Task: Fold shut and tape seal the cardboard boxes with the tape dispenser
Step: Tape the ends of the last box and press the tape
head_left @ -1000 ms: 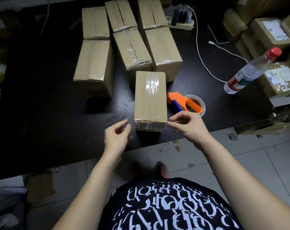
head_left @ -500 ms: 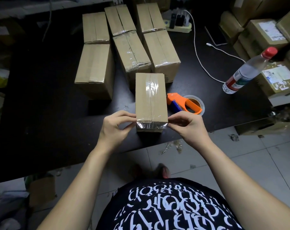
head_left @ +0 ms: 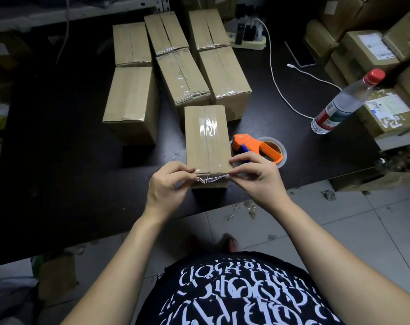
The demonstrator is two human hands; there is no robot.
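Scene: A person is standing at a dark table point(head_left: 58, 172), working on the nearest cardboard box point(head_left: 206, 137), which is sitting at the table's front edge with clear tape already running along its top seam.
Left hand point(head_left: 166, 186): It is pinching the left end of a short tape strip point(head_left: 211, 178) between thumb and fingers, at the box's near left corner.
Right hand point(head_left: 258, 177): It is pinching the strip's right end at the near right corner, fingers curled.
Tape dispenser point(head_left: 258, 146): It is lying on the table just beside the box's right side, with neither hand on it.
Step in hand: The person appears to be laying a cross strip over the box's near top edge.
Next move: This is calling for the strip to be pressed flat and its ends wrapped round the corners. The film is looking crinkled, so it may wrinkle further.
Behind: Six other boxes point(head_left: 183, 76) are standing in rows, with a red-capped bottle point(head_left: 347, 102) well to the right.
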